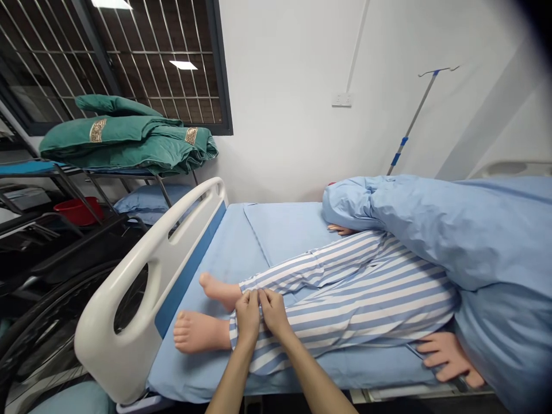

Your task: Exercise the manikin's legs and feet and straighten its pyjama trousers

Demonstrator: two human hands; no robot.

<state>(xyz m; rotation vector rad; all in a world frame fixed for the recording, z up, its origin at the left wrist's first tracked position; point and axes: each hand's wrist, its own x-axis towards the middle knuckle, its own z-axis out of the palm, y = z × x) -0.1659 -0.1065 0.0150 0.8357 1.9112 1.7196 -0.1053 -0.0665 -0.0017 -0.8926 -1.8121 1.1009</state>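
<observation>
A manikin in blue-and-white striped pajama trousers [366, 313] lies on the bed, its bare near foot [200, 332] and far foot [221, 290] toward the footboard. My left hand [247, 317] is closed on the trouser cloth near the cuff of the near leg. Right beside it, my right hand [274, 313] also has its fingers closed on the trouser cloth, knuckles up. The two hands almost touch, and their fingertips are partly hidden. A manikin hand [448, 356] rests at the near mattress edge; another manikin hand [341, 229] shows from under the quilt.
A light-blue quilt [414, 218] covers the manikin's upper body. The white footboard [129, 287] rises at the left, with a wheelchair wheel [26, 322] beyond it. Folded green bedding [129, 141] lies on a rack under the window. An IV pole [411, 123] stands behind the bed.
</observation>
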